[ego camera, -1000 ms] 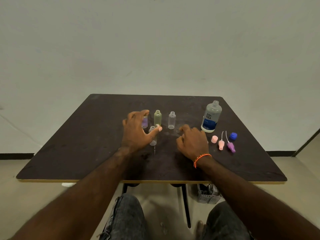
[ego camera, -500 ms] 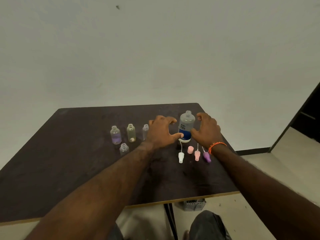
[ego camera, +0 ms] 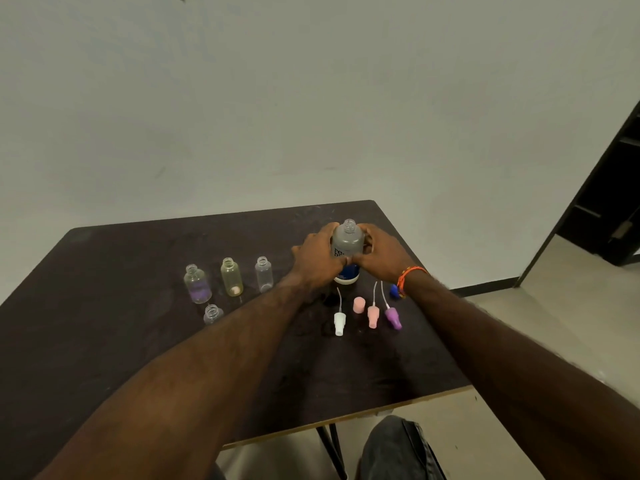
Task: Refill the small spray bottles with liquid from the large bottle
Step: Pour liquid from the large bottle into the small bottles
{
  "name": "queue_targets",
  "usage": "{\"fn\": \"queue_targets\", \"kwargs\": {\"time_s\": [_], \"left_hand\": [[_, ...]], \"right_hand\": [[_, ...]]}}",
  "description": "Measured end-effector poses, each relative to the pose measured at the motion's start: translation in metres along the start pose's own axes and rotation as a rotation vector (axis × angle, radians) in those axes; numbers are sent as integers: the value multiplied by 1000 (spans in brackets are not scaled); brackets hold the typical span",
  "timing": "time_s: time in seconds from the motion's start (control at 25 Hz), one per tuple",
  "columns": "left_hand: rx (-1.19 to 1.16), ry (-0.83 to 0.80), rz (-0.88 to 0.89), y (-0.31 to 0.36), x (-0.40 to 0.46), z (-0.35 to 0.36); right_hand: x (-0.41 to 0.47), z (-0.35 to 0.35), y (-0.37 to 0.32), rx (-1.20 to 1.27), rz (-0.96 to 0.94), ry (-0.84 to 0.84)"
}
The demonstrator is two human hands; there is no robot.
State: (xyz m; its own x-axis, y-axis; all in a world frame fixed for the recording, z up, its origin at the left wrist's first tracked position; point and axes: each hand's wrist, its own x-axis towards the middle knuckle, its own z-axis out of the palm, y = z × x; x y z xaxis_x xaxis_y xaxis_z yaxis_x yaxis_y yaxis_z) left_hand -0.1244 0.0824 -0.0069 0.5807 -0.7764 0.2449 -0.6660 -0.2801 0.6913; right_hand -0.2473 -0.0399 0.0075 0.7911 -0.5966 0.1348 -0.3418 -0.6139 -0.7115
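The large grey bottle with a blue label stands uncapped and upright near the table's far right. My left hand grips its left side and my right hand grips its right side, thumbs meeting in front. Three small open bottles stand in a row to the left: a purple-tinted bottle, a yellowish bottle and a clear bottle. A fourth small clear bottle stands nearer me, partly behind my left forearm.
Loose spray tops lie in front of the large bottle on the dark table: a white sprayer, a pink cap, a pink sprayer, a purple sprayer. A blue cap lies by my right wrist. A dark doorway opens at right.
My left hand let go of the small bottle and both hands travelled to the large bottle, closing round it. My head turned right, shifting the table leftward in view.
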Motion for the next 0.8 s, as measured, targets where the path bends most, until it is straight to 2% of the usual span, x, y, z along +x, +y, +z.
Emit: {"fn": "queue_targets", "kwargs": {"time_s": [0.16,0.28,0.48,0.68,0.8], "left_hand": [[8,103,63,10,-10,-23],[74,120,79,13,-29,-50],[179,106,57,-5,-78,-90],[260,-4,-17,-34,-119,-106],[176,-31,-16,-51,-131,-104]], "right_hand": [[-10,-9,-26,26,-76,66],[-25,-10,-50,51,-95,39],[-56,25,-78,54,-117,-46],[-83,69,-83,71,-104,-112],[-91,82,-83,110,-95,-111]]}}
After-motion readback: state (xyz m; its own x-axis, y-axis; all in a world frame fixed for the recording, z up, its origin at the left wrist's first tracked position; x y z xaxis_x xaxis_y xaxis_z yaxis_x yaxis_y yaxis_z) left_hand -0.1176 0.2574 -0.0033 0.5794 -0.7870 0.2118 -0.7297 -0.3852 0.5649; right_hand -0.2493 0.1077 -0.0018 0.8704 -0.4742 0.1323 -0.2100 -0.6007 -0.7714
